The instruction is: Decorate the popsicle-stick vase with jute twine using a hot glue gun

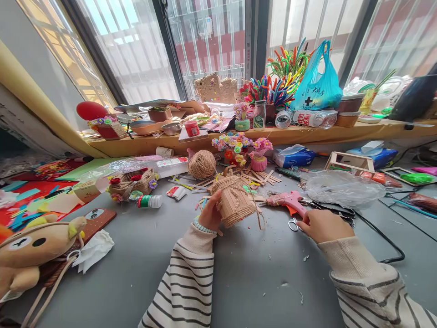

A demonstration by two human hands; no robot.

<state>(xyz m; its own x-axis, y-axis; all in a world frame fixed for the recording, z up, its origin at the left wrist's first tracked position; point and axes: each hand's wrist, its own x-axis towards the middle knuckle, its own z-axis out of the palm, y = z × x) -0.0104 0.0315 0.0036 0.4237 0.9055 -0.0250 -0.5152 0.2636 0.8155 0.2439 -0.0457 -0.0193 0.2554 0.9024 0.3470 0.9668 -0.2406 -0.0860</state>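
Note:
My left hand (210, 214) grips a small basket (234, 200) made of wooden sticks wrapped with brown twine, holding it tilted above the grey table (153, 269). My right hand (322, 224) rests on the table at the handle of a pink glue gun (288, 201), fingers curled over it, with scissors (292, 224) touching the fingertips. A ball of twine (202, 164) sits behind the basket. Loose wooden sticks (262, 176) lie just beyond it.
A plush bear (30, 250) and a phone (97, 217) lie at the left. Coloured paper (30, 191), a finished basket (131, 183), a glue bottle (149, 201), clear plastic bag (343, 187), and a black cable (382, 237) crowd the table. The windowsill (307, 133) holds pipe-cleaner flowers.

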